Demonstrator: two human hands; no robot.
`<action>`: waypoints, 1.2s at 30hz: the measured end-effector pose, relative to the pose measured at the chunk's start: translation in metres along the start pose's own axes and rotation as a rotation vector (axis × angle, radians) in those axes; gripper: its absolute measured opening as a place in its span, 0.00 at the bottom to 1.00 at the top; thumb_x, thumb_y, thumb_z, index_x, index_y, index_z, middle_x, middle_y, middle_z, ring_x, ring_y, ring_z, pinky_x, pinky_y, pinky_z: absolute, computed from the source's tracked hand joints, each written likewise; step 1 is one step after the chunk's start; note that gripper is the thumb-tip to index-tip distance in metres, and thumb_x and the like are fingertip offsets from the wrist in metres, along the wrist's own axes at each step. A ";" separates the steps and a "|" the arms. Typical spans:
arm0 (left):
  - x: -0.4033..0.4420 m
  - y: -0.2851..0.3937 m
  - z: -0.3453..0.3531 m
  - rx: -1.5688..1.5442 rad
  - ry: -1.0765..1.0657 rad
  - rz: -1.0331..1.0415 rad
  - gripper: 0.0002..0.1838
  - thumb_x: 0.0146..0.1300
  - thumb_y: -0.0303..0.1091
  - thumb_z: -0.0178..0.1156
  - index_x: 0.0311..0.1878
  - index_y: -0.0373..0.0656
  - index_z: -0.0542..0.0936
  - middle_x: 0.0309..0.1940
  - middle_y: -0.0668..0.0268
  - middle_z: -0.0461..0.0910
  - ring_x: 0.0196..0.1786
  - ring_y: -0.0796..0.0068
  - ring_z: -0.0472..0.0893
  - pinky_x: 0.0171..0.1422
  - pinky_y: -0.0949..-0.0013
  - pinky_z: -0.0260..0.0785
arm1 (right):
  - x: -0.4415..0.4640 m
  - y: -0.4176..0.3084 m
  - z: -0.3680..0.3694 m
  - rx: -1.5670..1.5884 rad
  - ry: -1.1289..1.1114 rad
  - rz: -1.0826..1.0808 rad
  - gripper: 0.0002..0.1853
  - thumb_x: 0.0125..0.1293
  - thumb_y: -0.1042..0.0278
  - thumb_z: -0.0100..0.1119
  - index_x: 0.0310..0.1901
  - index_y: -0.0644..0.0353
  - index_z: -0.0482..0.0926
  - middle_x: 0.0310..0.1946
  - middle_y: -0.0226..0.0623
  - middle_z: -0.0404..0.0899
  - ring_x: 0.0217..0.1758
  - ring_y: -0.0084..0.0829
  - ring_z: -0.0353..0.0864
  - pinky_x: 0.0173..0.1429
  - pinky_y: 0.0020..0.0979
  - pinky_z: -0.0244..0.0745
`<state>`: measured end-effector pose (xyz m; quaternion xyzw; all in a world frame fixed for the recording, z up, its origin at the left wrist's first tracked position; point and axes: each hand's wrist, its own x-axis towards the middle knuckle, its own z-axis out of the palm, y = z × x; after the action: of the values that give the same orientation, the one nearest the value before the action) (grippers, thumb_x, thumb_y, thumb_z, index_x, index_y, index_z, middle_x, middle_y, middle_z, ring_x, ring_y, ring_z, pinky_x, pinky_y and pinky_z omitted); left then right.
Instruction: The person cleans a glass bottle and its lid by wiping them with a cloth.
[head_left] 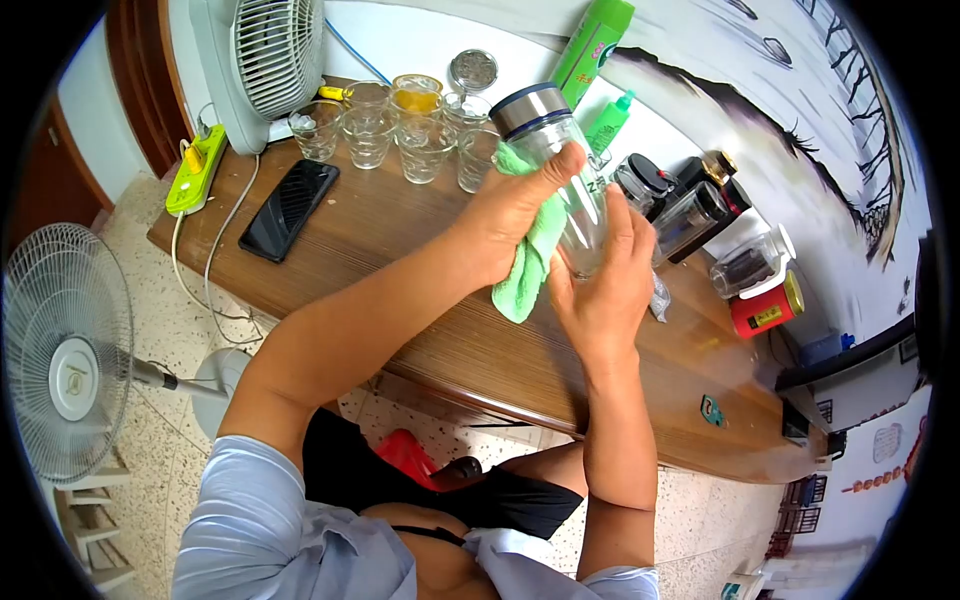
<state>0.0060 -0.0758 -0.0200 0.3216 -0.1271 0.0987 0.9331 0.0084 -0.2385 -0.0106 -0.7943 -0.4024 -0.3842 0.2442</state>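
Note:
A clear glass bottle (583, 215) with a dark blue and silver lid is tilted above the wooden table, its lid end toward the upper left. My left hand (510, 215) grips its upper part, with a green cloth (530, 275) pressed between palm and glass and hanging below. Around the lower part of the bottle my right hand (610, 285) is wrapped, thumb and fingers on opposite sides. Behind the lid, several drinking glasses (420, 150) stand on the table.
A black phone (289, 210), a green power strip (196, 172) and a box fan (270, 60) are at the left. A green spray can (592, 50), a green pump bottle (609, 122), dark-lidded jars (690, 215), a glass pitcher (745, 268) and a red tin (768, 305) line the back and right.

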 end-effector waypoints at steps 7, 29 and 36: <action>0.011 0.043 -0.015 0.031 -0.032 0.046 0.51 0.54 0.81 0.69 0.59 0.37 0.82 0.44 0.54 0.89 0.47 0.61 0.92 0.54 0.53 0.90 | 0.000 -0.004 0.002 0.998 -0.310 0.555 0.31 0.78 0.46 0.67 0.67 0.65 0.75 0.43 0.49 0.87 0.23 0.29 0.80 0.23 0.25 0.71; 0.001 0.021 -0.007 0.116 -0.040 0.142 0.41 0.58 0.59 0.83 0.65 0.42 0.78 0.54 0.64 0.85 0.55 0.69 0.87 0.60 0.62 0.85 | -0.004 0.008 0.014 0.475 -0.101 0.141 0.45 0.67 0.49 0.81 0.72 0.74 0.67 0.56 0.65 0.84 0.58 0.54 0.90 0.61 0.44 0.84; 0.008 0.046 -0.016 0.271 0.057 0.153 0.53 0.54 0.83 0.65 0.62 0.38 0.82 0.52 0.50 0.89 0.54 0.63 0.91 0.63 0.58 0.88 | -0.008 -0.002 0.011 0.293 -0.135 -0.007 0.48 0.66 0.48 0.81 0.71 0.74 0.63 0.55 0.68 0.81 0.51 0.63 0.88 0.53 0.52 0.86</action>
<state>0.0036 -0.0293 -0.0033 0.4312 -0.1101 0.1949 0.8741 0.0082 -0.2325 -0.0232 -0.7728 -0.4723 -0.2681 0.3284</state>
